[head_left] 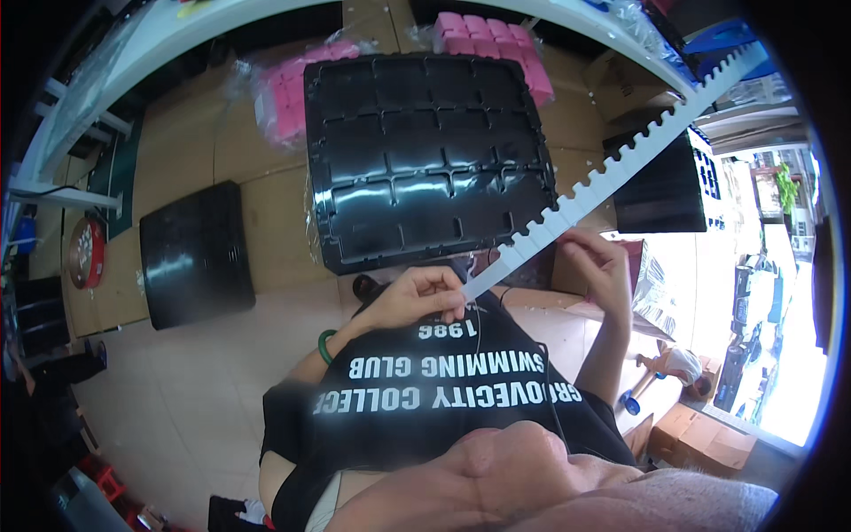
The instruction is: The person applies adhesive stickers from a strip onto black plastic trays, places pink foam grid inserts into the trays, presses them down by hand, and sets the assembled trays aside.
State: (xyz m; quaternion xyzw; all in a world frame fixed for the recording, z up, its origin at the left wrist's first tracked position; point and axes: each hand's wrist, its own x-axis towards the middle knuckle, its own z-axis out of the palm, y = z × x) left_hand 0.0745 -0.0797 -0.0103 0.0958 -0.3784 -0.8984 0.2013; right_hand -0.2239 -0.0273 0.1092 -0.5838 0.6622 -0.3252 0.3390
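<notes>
A long white notched strip slants from my lap up to the far right, with square teeth along its upper edge. Its near end is pinched between the thumb and fingers of my left hand. My right hand is closed, its curled fingertips right by the strip's lower edge. Whether they grip the strip or something small is not clear. Beyond my hands a black plastic tray with ribbed compartments lies on the cardboard-covered table, and the strip crosses its right corner.
Pink blocks in clear wrapping lie behind the tray. Black trays stand to the left and right. A red round container sits far left. A white frame arches over the table. At lower right, a person crouches near cardboard boxes.
</notes>
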